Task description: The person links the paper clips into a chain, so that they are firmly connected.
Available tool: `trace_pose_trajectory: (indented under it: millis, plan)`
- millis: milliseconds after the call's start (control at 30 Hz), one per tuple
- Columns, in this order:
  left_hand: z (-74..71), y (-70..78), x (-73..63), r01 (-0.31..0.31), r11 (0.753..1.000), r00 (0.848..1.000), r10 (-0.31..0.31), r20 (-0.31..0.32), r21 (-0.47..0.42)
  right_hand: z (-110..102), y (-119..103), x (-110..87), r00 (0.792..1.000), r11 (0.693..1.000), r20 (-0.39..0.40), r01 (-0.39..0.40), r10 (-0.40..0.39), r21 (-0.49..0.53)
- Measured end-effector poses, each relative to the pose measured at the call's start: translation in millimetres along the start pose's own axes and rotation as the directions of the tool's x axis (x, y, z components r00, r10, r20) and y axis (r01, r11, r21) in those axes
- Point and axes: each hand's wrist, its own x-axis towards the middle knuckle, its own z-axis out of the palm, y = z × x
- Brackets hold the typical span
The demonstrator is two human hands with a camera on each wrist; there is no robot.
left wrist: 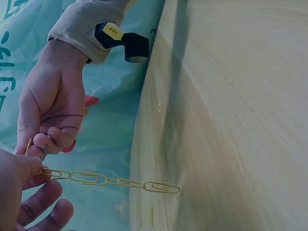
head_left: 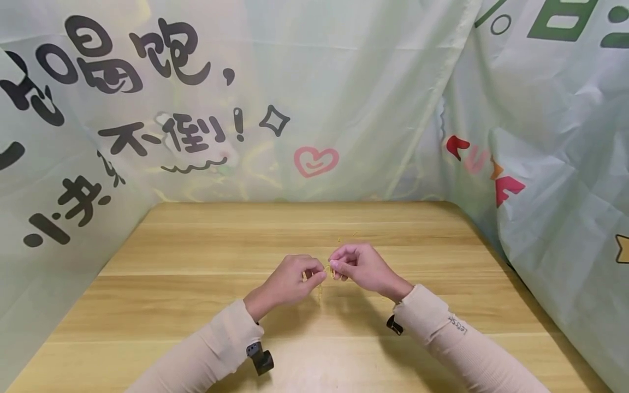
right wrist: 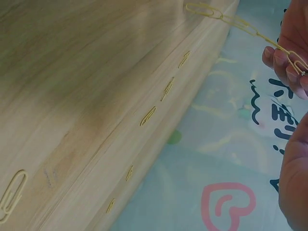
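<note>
A chain of several linked yellow paper clips (left wrist: pixel 88 177) dangles from my left hand (head_left: pixel 295 278), whose thumb and fingers pinch its top end. Facing it at the same height, my right hand (head_left: pixel 363 267) pinches a single yellow paper clip (head_left: pixel 332 272) between thumb and fingertips. In the left wrist view a bit of that clip (left wrist: pixel 28 144) pokes up between the two hands, and its rest is hidden by fingers. The fingertips of both hands nearly meet above the wooden table. In the right wrist view the chain (right wrist: pixel 236 22) slants away from the left fingers.
Loose yellow paper clips lie on the table (head_left: pixel 196 305), several of them in a row (right wrist: pixel 148 116) in the right wrist view, with another clip (right wrist: pixel 13 195) nearer. Printed curtains (head_left: pixel 373 109) enclose the table at the back and sides. Each wrist wears a black camera (head_left: pixel 259 358).
</note>
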Motion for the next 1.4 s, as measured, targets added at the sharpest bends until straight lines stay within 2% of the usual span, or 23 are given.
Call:
trace_pose_trajectory:
  millis: [233,400,533,733,867,1133,1400]
  plan:
    - [0.3,-0.9,-1.1,-0.007,1.0,0.999,0.007,-0.031,-0.009,-1.6,-0.5,-2.3,0.995,0.999,0.089,0.037,-0.037,-0.003]
    - [0.7,-2.0,-1.9,-0.004,1.0,1.0,0.003,-0.024,-0.011,-3.5,-1.7,-2.8,0.99,0.999,0.132,0.039,-0.039,-0.001]
    - [0.3,-1.5,-2.7,0.01,1.0,1.0,-0.01,-0.014,-0.002,-5.9,-3.2,-3.0,0.993,0.994,0.102,0.061,-0.052,-0.088]
    - [-0.3,-0.6,-3.3,0.022,1.0,1.0,-0.022,0.0,0.008,-9.0,-8.4,-1.2,0.992,0.968,0.003,0.127,-0.129,-0.216]
    - [0.1,-0.4,-2.5,0.028,1.0,1.0,-0.028,0.005,-0.002,-8.7,-11.2,-0.1,0.988,0.964,-0.008,0.146,-0.151,-0.222]
    - [1.9,3.7,2.0,0.087,0.994,0.996,-0.087,0.007,-0.069,-5.2,-10.8,1.3,0.988,0.965,0.001,0.152,-0.155,-0.216]
    - [3.3,6.1,4.3,0.077,0.992,0.997,-0.078,-0.003,-0.097,-3.9,-13.4,1.4,0.984,0.956,-0.01,0.171,-0.179,-0.237]
